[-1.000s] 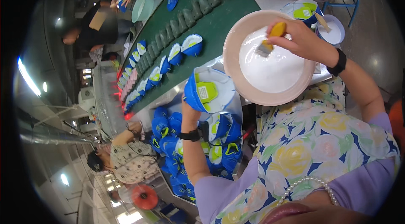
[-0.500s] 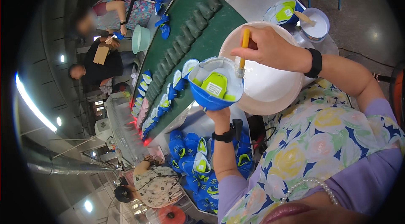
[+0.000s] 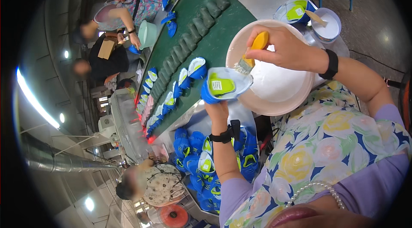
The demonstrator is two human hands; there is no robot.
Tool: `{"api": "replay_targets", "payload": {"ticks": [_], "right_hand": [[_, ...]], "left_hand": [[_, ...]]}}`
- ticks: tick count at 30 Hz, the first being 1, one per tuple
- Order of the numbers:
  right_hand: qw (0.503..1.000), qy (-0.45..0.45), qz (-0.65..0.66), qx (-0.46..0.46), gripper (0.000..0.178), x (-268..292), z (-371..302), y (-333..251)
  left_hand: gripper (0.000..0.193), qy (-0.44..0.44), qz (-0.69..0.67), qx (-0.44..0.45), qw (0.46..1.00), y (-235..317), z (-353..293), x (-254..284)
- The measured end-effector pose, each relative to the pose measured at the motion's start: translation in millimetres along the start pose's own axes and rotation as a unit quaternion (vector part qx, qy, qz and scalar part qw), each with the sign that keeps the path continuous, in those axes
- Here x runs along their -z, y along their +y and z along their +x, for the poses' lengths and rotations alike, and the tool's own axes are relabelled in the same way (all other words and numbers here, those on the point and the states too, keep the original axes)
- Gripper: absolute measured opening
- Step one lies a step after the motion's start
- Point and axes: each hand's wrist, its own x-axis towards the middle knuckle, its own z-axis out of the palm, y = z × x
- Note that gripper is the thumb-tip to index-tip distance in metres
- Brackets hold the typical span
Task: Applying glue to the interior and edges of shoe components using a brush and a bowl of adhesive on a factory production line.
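Observation:
My left hand (image 3: 218, 110) grips a blue shoe upper (image 3: 209, 94) from below, its white underside edge and lime-green inside turned up. Between the thumb and fingers of my right hand (image 3: 281, 45) is a paintbrush (image 3: 259, 42) with a flat yellow handle. Its whitish bristles touch or nearly touch the upper's rim; which one I cannot tell. Behind both hands stands a wide pale pink basin (image 3: 296, 95) holding white liquid. Part of my left fingers is hidden under the upper.
A green conveyor belt (image 3: 189, 71) carries rows of grey shoe-shaped pieces (image 3: 199, 26) and blue uppers (image 3: 197, 68). More blue uppers (image 3: 206, 163) are piled by my left forearm. A small tub of white paste (image 3: 328, 24) with a spatula stands beyond the basin. Other people work across the belt.
The upper has tilted and turned in my left hand. My right hand has swung the brush from upright to slanted, with its bristles now along another part of the rim.

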Motion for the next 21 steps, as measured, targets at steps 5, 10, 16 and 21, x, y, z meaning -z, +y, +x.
{"api": "replay_targets", "payload": {"ticks": [5, 10, 16, 21], "right_hand": [[0.973, -0.107, 0.108, 0.176, 0.017, -7.3, -2.4, -5.2], [0.956, -0.141, 0.008, 0.257, 0.018, -17.4, 1.7, -5.6], [0.982, -0.142, -0.036, 0.118, 0.020, 0.6, 5.0, -3.8], [0.962, -0.232, -0.131, -0.058, 0.020, 25.3, 8.9, -7.9]], "left_hand": [[0.061, -0.118, -0.241, 0.330, 0.905, -24.3, -17.8, -15.6], [0.055, -0.292, -0.329, 0.356, 0.824, -32.1, -35.7, -36.9], [0.056, -0.088, -0.204, 0.244, 0.944, -21.1, -31.6, -41.0], [0.045, -0.063, -0.158, 0.149, 0.974, -8.3, -28.5, -36.8]]}}
